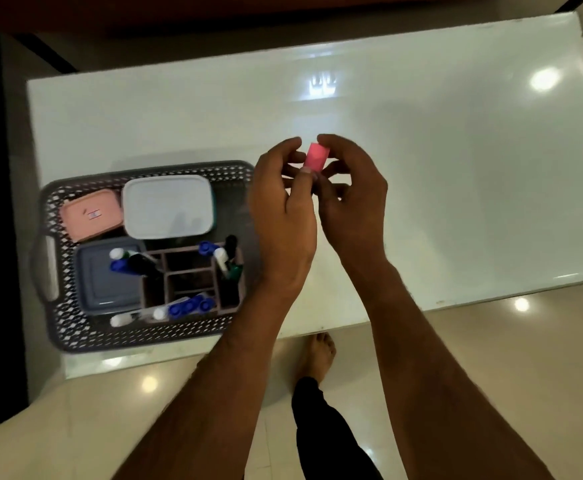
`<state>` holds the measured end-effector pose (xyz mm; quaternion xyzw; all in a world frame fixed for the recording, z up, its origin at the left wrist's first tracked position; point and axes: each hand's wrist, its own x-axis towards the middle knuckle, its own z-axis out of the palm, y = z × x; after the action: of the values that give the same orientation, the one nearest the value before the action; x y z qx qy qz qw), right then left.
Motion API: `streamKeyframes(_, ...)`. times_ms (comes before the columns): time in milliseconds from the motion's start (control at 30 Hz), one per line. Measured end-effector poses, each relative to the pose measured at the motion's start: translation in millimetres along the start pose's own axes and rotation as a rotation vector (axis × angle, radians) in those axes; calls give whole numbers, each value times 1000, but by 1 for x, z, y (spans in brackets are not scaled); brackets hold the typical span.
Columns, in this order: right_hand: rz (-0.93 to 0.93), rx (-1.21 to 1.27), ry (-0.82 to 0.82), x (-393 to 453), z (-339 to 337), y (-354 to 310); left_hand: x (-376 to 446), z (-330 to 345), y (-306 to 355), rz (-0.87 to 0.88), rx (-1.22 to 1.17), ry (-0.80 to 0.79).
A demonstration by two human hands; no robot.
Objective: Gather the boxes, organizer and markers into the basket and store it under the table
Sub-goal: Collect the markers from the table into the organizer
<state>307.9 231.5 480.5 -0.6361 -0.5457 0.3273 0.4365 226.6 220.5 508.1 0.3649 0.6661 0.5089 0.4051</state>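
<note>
Pink marker (314, 157) is pinched in the grip of both the left hand (283, 216) and the right hand (352, 202), above the counter (456, 185). Next it likely goes left into the basket (61, 327) holding 3 boxes.

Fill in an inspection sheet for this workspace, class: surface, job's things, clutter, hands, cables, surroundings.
Surface: glossy white rectangular table, reflecting lights.
Job's things: grey perforated plastic basket at the table's left, holding a pink lidded box, white lidded box, grey-blue lidded box, brown compartment organizer and blue-capped markers.
Clutter: nothing seen.
Hands: left hand and right hand together hold a small pink object above the table.
Cables: nothing seen.
Surroundings: shiny beige tiled floor; person's bare foot.
</note>
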Motion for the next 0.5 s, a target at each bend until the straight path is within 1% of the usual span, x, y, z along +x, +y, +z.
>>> streamKeyframes(133,-84,34,-35,-16,35,-52,6,-60,13,94,-6,61)
streamKeyframes(300,-96,55,-127,-43,78,-94,13,-128,10,187,19,113)
streamKeyframes(400,-118,2,-201,-57,96,-101,14,-159,-2,194,63,74)
streamKeyframes(500,-199,-111,-255,-69,108,-99,14,-183,-16,205,164,6)
